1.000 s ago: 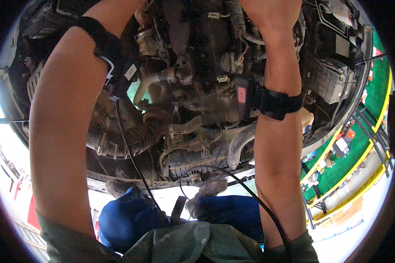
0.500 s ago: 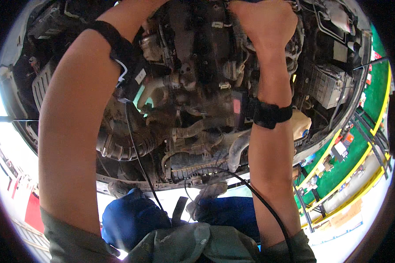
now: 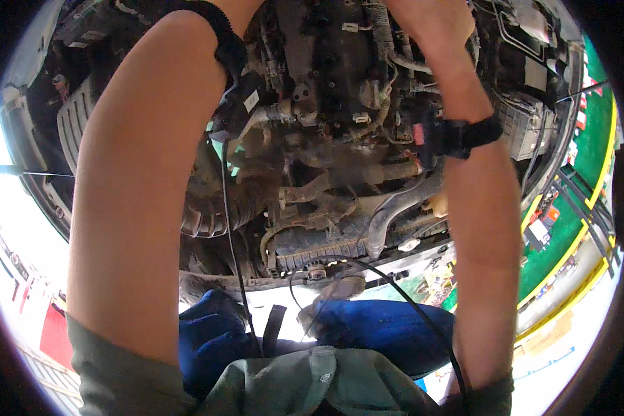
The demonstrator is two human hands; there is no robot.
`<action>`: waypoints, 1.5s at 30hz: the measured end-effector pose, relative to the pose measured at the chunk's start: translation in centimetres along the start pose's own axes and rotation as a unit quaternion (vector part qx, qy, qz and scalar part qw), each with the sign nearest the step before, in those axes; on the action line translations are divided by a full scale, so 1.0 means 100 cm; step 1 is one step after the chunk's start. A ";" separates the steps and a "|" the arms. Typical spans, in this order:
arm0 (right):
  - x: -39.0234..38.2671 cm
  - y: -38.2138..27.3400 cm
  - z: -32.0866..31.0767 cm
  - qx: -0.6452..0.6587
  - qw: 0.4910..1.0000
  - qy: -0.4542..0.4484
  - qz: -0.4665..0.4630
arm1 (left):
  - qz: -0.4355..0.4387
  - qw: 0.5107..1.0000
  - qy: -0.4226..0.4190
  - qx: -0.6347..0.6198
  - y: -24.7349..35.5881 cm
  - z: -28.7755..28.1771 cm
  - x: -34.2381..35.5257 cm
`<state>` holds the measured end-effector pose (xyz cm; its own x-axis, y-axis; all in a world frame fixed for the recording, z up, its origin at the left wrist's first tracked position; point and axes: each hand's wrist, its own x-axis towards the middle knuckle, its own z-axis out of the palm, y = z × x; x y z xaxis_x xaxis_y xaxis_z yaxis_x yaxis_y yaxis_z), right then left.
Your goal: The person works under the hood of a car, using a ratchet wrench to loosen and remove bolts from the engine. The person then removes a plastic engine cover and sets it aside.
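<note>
Both forearms reach over the dirty engine [image 3: 319, 62] of a car and run to the top edge of the head view. My left hand lies beyond that edge; only the arm with its black strap [image 3: 222, 31] and a small dark box shows. The back of my right hand [image 3: 440, 24] is partly in view above the engine's right side, near some hoses and wiring. Its fingers are cut off, so what it touches or holds is hidden. A second black strap [image 3: 482, 132] with a box circles my right forearm.
A grey battery [image 3: 523, 132] sits at the right of the engine bay. Nearer me are a curved radiator hose [image 3: 381, 225] and a ribbed duct [image 3: 208, 220]. Black cables [image 3: 230, 229] trail from the arm boxes. Yellow-edged racks [image 3: 582, 243] stand at the right.
My right forearm has swung to the right, uncovering more hoses. The left arm has shifted right and farther forward. My right hand has slid partly out past the top edge.
</note>
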<state>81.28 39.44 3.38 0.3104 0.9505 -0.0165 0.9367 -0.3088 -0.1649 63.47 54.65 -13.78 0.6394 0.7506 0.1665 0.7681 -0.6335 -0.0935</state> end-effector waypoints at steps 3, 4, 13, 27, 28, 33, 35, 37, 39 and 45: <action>0.025 0.008 -0.005 -0.195 0.974 -0.033 -0.114 | -0.071 0.982 0.163 -0.060 0.012 -0.003 -0.006; 0.042 0.005 -0.009 -0.281 0.950 -0.102 -0.091 | -0.101 0.961 0.246 -0.079 0.014 -0.009 -0.004; 0.120 -0.026 -0.006 -0.337 0.888 -0.151 -0.275 | -0.391 0.863 0.082 -0.310 0.029 -0.030 -0.010; 0.067 -0.012 -0.005 -0.135 0.986 -0.015 -0.093 | -0.129 0.983 0.130 -0.018 0.006 -0.008 -0.018; 0.066 -0.013 -0.006 -0.134 0.986 -0.001 -0.098 | -0.123 0.976 0.173 -0.041 0.005 -0.008 -0.018; 0.064 -0.018 -0.008 -0.150 0.987 -0.055 -0.029 | -0.104 0.983 0.149 -0.030 0.007 -0.021 -0.019; 0.064 -0.019 -0.007 -0.135 0.989 -0.037 -0.036 | -0.166 0.944 0.208 -0.194 0.014 -0.030 -0.021; 0.064 -0.020 -0.007 -0.122 0.991 -0.021 -0.048 | -0.211 0.909 0.220 -0.285 0.019 -0.039 -0.023; 0.064 -0.020 -0.009 -0.111 0.991 -0.012 -0.067 | -0.247 0.899 0.186 -0.311 0.021 -0.044 -0.024; 0.056 -0.021 -0.013 -0.093 0.995 -0.016 -0.028 | -0.077 0.977 0.188 -0.060 0.009 -0.033 -0.023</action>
<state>81.22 45.34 4.96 0.2539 0.9662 -0.0434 0.9672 -0.2534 0.0184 62.58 51.77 -11.02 0.4412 0.7305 0.5213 0.8299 -0.5532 0.0729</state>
